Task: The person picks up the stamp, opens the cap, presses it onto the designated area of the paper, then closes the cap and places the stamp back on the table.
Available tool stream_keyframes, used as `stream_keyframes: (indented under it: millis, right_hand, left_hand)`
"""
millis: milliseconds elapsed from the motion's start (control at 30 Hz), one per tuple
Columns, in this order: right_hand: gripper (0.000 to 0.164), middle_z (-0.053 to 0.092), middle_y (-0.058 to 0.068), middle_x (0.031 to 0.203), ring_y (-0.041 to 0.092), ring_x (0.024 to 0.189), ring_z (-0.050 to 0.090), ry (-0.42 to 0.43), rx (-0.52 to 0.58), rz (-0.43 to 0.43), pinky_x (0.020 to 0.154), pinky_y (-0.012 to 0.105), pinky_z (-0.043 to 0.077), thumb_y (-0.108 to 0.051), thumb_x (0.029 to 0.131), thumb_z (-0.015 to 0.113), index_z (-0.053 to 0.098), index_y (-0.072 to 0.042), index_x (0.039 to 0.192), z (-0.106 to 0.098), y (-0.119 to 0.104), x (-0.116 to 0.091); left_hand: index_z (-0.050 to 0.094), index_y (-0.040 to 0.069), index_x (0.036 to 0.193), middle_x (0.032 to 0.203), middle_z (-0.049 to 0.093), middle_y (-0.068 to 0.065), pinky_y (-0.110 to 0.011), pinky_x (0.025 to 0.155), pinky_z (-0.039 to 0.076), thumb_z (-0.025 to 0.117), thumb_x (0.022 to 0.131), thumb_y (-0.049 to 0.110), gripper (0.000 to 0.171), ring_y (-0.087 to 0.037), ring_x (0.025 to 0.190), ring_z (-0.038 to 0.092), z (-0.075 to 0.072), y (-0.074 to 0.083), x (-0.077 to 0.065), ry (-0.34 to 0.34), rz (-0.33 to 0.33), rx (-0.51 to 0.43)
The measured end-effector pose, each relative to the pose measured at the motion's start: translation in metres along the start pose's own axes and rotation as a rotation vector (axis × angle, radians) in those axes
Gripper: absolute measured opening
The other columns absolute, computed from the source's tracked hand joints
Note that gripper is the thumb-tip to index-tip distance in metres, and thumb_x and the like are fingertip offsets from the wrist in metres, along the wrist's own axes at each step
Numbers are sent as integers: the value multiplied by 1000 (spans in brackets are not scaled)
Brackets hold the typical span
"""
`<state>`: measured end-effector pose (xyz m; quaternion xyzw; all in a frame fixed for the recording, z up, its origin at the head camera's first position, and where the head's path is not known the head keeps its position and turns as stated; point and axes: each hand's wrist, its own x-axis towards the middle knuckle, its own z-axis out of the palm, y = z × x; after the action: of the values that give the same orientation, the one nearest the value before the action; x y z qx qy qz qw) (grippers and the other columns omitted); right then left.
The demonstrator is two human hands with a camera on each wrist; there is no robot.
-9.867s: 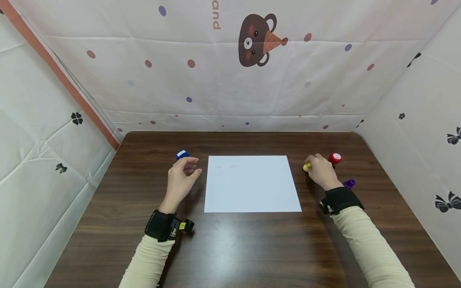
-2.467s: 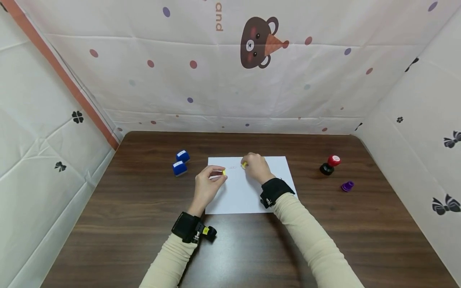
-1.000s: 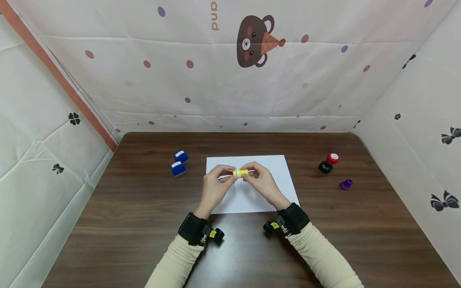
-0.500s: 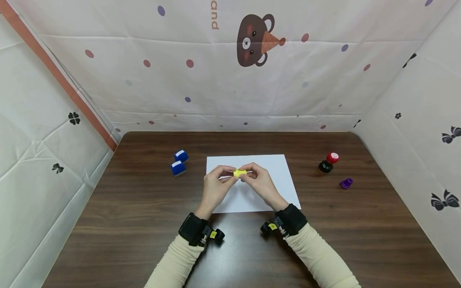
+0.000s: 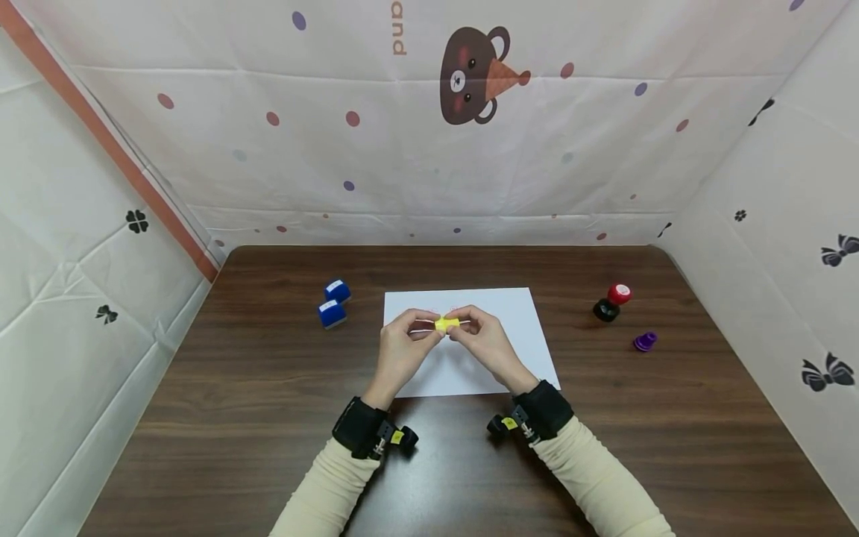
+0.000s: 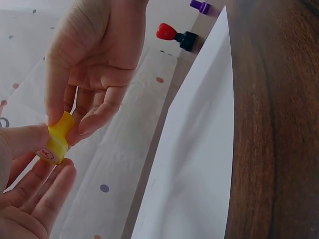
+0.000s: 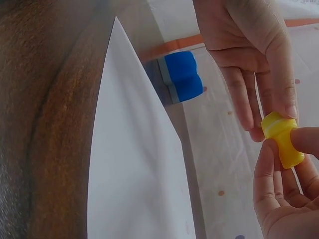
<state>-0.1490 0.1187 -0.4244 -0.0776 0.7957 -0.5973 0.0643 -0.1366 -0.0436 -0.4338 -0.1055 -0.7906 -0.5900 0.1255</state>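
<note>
Both hands meet over the white sheet of paper [image 5: 479, 373], holding a small yellow stamp [image 5: 447, 324] between their fingertips. My left hand [image 5: 397, 356] pinches its wide end, where a round label with red lettering shows in the left wrist view. The narrow handle is pinched by my right hand [image 5: 493, 349]. In the right wrist view, a thin pale line runs round the wide part of the yellow stamp [image 7: 280, 137]. Faint pinkish marks [image 5: 458, 307] show on the paper's upper part, partly hidden by the hands.
Two blue blocks with white labels [image 5: 332, 314] stand left of the paper. On its right are a stamp with a red top and black base [image 5: 607, 309] and a small purple piece [image 5: 646, 341]. Patterned cloth walls [image 5: 302, 149] rise round the brown table [image 5: 282, 418].
The right hand took the yellow stamp from the right side, held it over the paper, then brought it to the yellow cap in the left hand. The two parts have come together.
</note>
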Motion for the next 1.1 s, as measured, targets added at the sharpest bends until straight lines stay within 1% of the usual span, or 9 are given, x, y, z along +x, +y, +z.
stream_keyframes:
  millis: [200,333,433,533,600,767,800,967,1100]
  right_hand:
    - [24,62,7,110,19,87,62,4,-36,-17,72,29,52,-17,86,65,64,-10,108,-1,-1,-1]
    - [26,63,7,111,21,90,60,8,-86,-49,71,28,49,-19,86,65,65,-11,110,-1,-1,0]
    - [26,63,9,110,24,93,59,5,-127,-79,73,29,49,-15,86,65,65,-9,111,-1,-7,-1]
    - [24,61,13,107,27,94,59,-7,-171,-123,77,33,52,-8,86,63,66,-5,110,0,-25,-9]
    - [24,61,11,105,24,93,59,-13,-203,-164,78,32,53,-7,85,64,67,-6,109,1,-26,-8]
    - [26,62,3,101,15,88,61,-12,-276,-258,74,24,55,-8,84,66,68,-12,109,3,-9,1]
    - [27,62,3,101,14,87,62,-12,-290,-269,73,22,55,-7,84,66,67,-12,110,4,-10,1]
    - [31,65,5,103,14,85,64,-28,-316,-279,73,23,55,-7,85,65,62,-10,115,6,-11,-2]
    - [30,64,7,108,15,89,64,-48,-321,-268,75,25,55,-9,86,63,60,-10,117,5,-12,-3]
  left_hand:
    - [66,9,98,97,66,-3,-28,74,56,75,75,9,24,-16,87,65,-2,-2,2,2,69,119]
    - [65,9,99,97,65,-3,-26,74,56,77,73,9,28,-15,85,64,-5,-2,2,2,143,219]
    - [64,9,101,98,65,-2,-24,75,55,77,73,10,31,-15,85,63,-8,-2,2,-18,176,278]
    - [63,10,104,102,65,-2,-23,77,54,77,73,11,34,-13,86,63,-10,1,1,-53,180,323]
    - [61,10,107,102,66,-2,-23,77,54,77,73,12,37,-13,86,63,-11,3,1,-68,186,345]
    - [57,8,113,97,66,-5,-25,75,55,77,73,10,45,-14,84,64,-12,4,0,-94,198,374]
    - [56,8,114,96,66,-5,-25,75,55,77,73,10,46,-14,83,64,-13,4,0,-104,194,375]
    - [55,7,117,94,64,-5,-25,75,55,75,75,9,47,-14,85,63,-17,3,-1,-155,151,377]
    - [60,7,114,97,64,-6,-25,76,55,74,76,7,41,-14,85,64,-23,0,0,-167,137,372]
